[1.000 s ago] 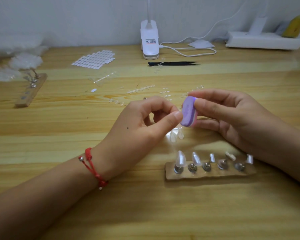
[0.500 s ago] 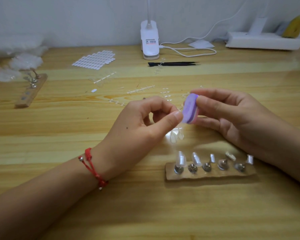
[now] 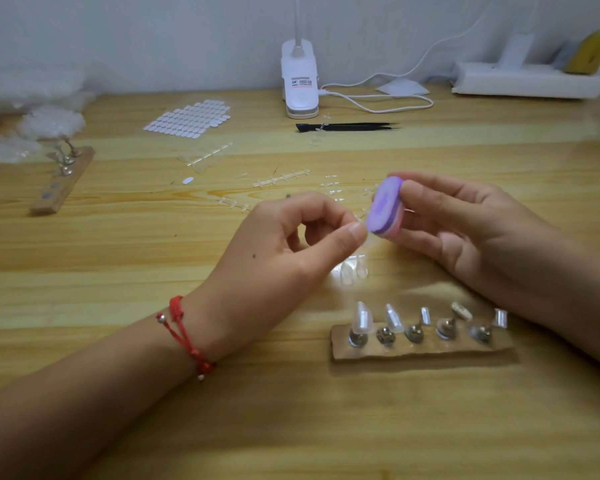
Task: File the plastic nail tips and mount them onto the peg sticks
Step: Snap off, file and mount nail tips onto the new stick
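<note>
Head: right hand (image 3: pixel 471 237) pinches purple file (image 3: pixel 383 209); left hand (image 3: pixel 284 251) pinches nail tip (image 3: pixel 362 221).

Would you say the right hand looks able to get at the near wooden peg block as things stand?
Probably yes: the peg block lies close below the right hand with nothing between them. Its fingers grip the purple file, though, so that likely needs setting down first.

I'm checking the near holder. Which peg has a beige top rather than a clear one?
The fourth peg from the left on the wooden holder; the other four carry clear plastic pieces.
</note>
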